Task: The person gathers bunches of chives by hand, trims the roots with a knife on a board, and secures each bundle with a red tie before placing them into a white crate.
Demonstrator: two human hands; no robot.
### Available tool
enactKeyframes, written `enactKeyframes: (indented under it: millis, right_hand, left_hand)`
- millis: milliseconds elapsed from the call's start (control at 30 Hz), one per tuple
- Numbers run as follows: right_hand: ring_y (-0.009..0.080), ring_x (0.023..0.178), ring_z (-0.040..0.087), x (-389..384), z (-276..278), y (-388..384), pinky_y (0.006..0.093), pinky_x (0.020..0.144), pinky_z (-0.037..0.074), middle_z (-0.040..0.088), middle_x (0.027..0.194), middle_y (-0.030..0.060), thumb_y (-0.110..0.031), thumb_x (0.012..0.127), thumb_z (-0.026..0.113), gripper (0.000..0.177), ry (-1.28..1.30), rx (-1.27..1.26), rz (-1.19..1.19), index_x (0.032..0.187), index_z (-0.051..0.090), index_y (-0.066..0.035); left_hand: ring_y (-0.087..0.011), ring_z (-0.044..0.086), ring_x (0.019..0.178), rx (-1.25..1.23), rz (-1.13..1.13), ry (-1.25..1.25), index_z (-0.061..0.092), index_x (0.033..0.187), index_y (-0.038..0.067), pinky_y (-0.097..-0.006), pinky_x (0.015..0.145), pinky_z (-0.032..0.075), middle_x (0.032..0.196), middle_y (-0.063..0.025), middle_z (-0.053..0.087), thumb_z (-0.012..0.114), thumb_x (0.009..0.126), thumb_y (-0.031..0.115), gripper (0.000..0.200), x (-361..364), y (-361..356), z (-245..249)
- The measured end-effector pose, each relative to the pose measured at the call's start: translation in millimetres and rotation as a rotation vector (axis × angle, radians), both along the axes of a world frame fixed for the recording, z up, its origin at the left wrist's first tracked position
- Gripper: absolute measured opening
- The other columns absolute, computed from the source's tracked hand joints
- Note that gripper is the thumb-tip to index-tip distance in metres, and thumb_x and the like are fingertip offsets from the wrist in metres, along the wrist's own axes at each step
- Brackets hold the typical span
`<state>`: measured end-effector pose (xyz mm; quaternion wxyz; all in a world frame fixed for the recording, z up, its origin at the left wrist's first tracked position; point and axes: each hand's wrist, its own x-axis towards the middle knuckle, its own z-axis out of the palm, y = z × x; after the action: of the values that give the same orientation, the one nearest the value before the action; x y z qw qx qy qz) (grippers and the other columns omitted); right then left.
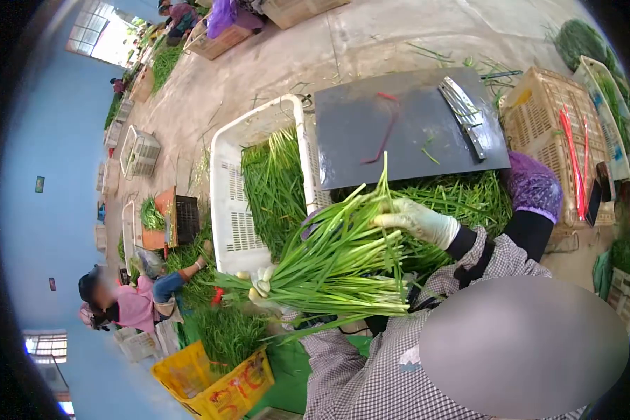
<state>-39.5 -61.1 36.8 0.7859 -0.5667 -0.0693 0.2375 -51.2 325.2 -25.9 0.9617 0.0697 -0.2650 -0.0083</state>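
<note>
My left hand (261,285), in a pale glove, is closed around the leafy end of a loose bunch of green chives (343,262). The pale stalk ends fan out to the right, toward my body. Against the upper edge of this bunch, my right hand (416,220), also gloved, is closed with its fingertips on a few stalks. Parts of the fingers are hidden by leaves. More loose chives (455,203) lie under and beyond my right hand, below the edge of a dark board (399,129).
A knife (463,115) and a red tie (387,133) lie on the board. Beside it stands a white crate (224,182) with chives. A yellow crate (241,388) is at lower left. Red ties (574,168) lie on a tan crate (539,115). Another person (136,301) sits at left.
</note>
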Motion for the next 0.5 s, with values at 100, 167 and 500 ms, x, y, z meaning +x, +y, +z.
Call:
enactKeyframes:
  millis: [100,167,500]
  right_hand:
    - [0.0202,0.110,0.068,-2.5,-29.6,-6.2,0.0384,0.103,0.053,0.072,0.117,0.0080,-0.025,0.109,0.060,0.024,0.048,0.384,-0.148,0.116,0.066,-0.003]
    - [0.0190,0.099,0.067,-13.5,-28.6,-19.9,0.0401,0.096,0.055,0.069,0.107,0.0039,-0.028,0.111,0.057,0.022,0.156,0.586,-0.271,0.103,0.063,-0.008]
    - [0.0291,0.066,0.063,-58.1,-90.3,-138.2,0.0426,0.072,0.055,0.065,0.079,0.0091,-0.032,0.108,0.053,0.031,-0.406,-0.972,0.224,0.094,0.065,-0.008]
  left_hand:
    - [-0.0155,0.058,0.111,-0.076,0.095,0.010,0.050,0.157,0.018,-0.0419,0.103,0.054,0.106,0.0004,0.061,0.054,0.111,0.034,0.048,0.1,-12.5,-0.1]
    - [-0.0158,0.061,0.109,-0.118,0.201,0.111,0.057,0.150,0.014,-0.0400,0.105,0.055,0.101,0.0006,0.063,0.056,0.111,0.032,0.044,-8.5,-47.0,32.4]
    - [-0.0125,0.061,0.099,-0.230,0.353,0.166,0.052,0.154,0.006,-0.0364,0.112,0.051,0.095,0.0014,0.062,0.050,0.112,0.024,0.046,1.9,-29.6,-7.4]
